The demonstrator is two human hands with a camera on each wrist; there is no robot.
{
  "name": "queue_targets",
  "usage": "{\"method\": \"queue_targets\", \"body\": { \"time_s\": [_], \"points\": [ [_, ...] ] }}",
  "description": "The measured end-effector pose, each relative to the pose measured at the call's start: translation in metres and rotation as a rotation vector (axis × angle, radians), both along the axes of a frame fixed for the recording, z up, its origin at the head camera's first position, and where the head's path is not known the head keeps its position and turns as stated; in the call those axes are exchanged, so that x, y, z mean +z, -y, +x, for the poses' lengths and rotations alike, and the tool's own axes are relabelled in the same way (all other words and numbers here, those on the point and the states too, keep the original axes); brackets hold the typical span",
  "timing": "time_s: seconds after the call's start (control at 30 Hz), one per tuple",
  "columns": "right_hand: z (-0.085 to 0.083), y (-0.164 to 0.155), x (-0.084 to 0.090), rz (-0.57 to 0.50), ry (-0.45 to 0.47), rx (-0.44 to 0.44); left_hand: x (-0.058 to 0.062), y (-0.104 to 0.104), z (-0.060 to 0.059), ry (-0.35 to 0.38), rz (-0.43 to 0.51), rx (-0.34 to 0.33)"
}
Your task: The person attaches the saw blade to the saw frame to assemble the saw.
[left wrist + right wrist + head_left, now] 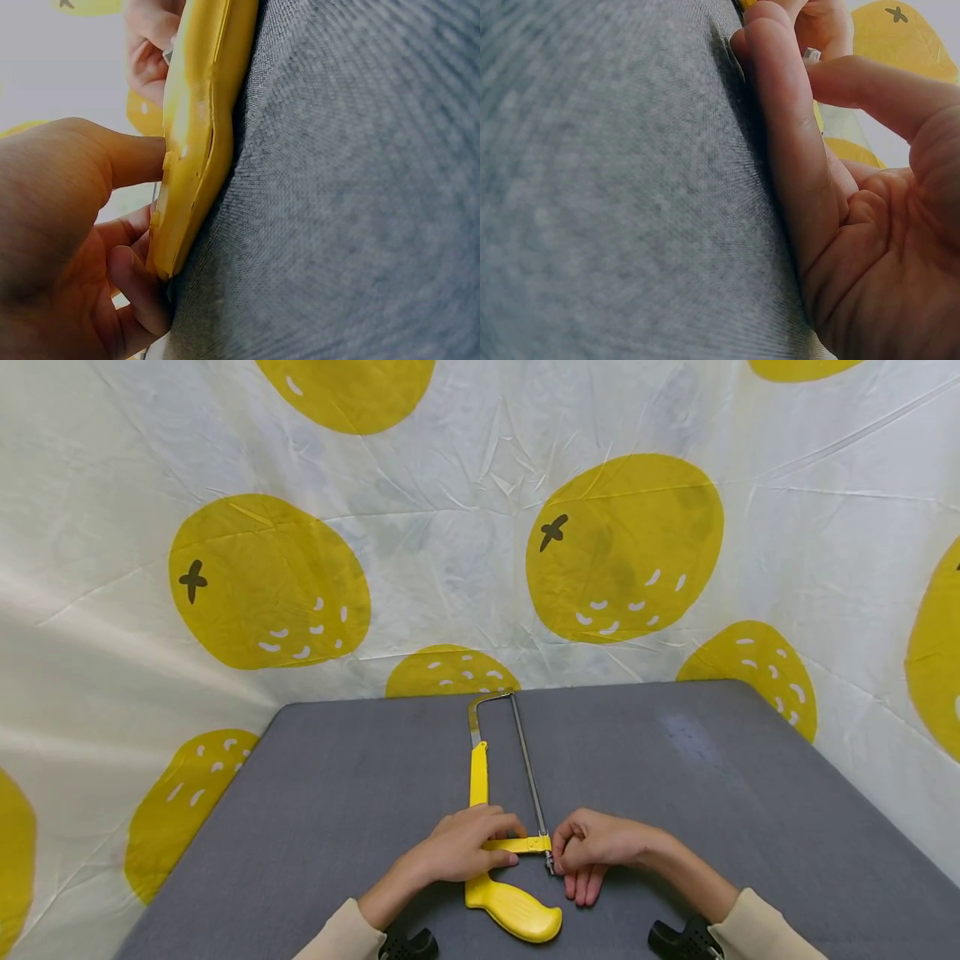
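Observation:
A yellow hacksaw [477, 781] lies flat on the grey table [675, 777], its handle [517, 912] nearest me and its thin blade [527, 760] running away from me. My left hand [491, 845] grips the yellow frame just above the handle, thumb pressed on it; the left wrist view shows that hand [67, 225] against the yellow plastic [195, 135]. My right hand [564, 853] rests on the table and pinches the metal fitting [811, 54] at the blade's near end between thumb and forefinger [795, 150].
A white cloth with large yellow fruit prints [622, 547] hangs behind and around the table. Black wrist mounts [684, 939] show at the bottom edge. Bare grey tabletop [615, 187] stretches to both sides of the saw.

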State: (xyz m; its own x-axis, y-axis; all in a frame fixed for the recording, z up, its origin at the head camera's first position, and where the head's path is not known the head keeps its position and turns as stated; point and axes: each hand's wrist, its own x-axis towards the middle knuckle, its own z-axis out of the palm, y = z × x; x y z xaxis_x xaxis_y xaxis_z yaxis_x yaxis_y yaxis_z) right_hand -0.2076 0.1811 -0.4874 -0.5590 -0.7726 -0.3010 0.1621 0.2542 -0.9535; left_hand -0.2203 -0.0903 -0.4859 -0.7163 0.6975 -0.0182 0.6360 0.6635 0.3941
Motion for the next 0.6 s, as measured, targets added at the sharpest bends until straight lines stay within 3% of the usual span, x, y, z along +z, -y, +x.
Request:
{"method": "queue_targets", "body": {
  "time_s": [0.6],
  "points": [
    [-0.0015, 0.0007, -0.0016, 0.014, 0.005, -0.014, 0.0005, -0.0007, 0.0001, -0.005, 0.000, -0.004]
  ]
}}
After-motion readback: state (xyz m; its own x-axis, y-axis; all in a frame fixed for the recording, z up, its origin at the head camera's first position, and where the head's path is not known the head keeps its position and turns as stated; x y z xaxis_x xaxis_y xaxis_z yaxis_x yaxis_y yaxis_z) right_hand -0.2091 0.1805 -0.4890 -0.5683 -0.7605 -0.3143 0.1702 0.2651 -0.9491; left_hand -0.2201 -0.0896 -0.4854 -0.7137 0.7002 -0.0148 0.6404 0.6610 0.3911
